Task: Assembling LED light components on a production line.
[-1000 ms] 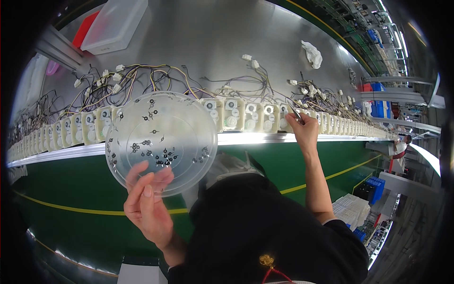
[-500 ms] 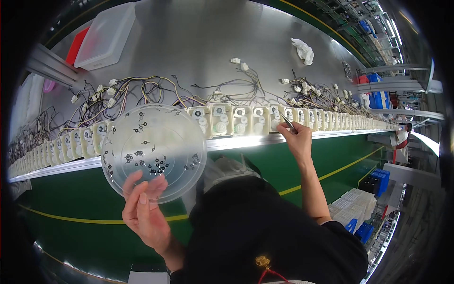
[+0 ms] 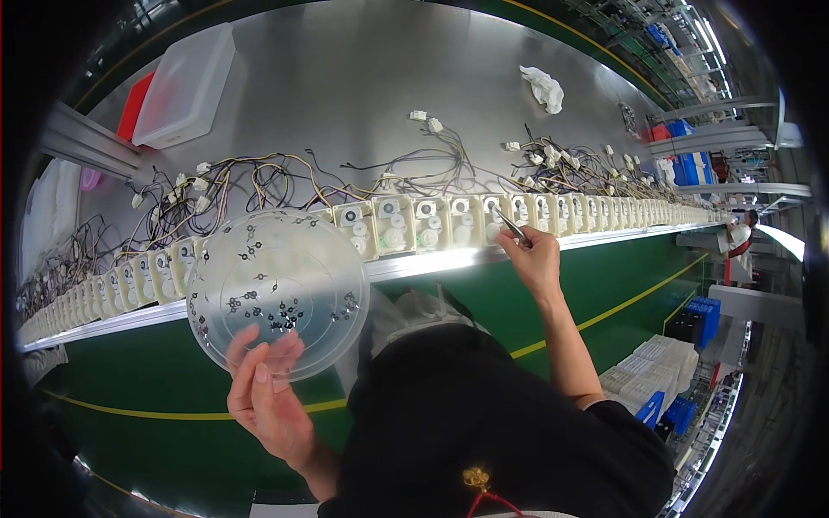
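With our left hand (image 3: 272, 406) we are gripping a round translucent tray (image 3: 324, 268) at its near edge, fingers partly underneath, probably for supporting the loose small black parts (image 3: 286, 317). Our right hand (image 3: 537, 259) is pinching metal tweezers (image 3: 516, 229) over the cream housings (image 3: 430, 226), presumably for fine control. The tweezers are pointing far and left, their long axis slanting. Beyond, wires (image 3: 406, 159) are lying on the metal table (image 3: 363, 86).

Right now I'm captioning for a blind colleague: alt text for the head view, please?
A person's left hand holds a translucent round dish of small black parts; the right hand holds a pointed metal tool at a long row of cream housings. Wires lie beyond them.
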Demonstrator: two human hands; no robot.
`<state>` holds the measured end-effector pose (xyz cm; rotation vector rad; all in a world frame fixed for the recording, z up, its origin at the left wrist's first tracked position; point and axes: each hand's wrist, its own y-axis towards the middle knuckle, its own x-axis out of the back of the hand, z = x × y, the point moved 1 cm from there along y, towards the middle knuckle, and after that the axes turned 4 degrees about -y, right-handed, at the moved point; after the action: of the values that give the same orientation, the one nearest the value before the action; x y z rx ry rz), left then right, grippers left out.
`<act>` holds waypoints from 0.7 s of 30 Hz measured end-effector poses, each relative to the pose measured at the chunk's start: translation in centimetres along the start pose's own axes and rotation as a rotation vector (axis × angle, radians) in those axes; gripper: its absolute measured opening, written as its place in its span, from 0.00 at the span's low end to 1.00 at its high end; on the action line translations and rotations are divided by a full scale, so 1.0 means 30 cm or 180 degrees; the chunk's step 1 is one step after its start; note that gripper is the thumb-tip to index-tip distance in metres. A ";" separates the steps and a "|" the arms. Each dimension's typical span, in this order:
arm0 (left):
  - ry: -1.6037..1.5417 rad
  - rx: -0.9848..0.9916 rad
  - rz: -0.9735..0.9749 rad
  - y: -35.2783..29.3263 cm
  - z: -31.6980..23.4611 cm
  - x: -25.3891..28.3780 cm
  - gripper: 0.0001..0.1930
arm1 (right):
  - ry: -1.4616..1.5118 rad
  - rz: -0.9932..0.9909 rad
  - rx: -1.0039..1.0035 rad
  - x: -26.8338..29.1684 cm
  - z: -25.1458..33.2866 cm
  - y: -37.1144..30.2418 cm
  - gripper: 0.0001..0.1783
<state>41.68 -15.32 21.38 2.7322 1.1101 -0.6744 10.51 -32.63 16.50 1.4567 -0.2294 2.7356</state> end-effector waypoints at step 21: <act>-0.0078 0.0005 -0.0004 -0.010 0.002 0.016 0.12 | 0.0248 0.0103 0.0111 -0.029 0.062 -0.042 0.12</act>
<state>41.77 -14.83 21.13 2.7172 1.1066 -0.7071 12.65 -31.62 16.94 1.3628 -0.2054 2.8291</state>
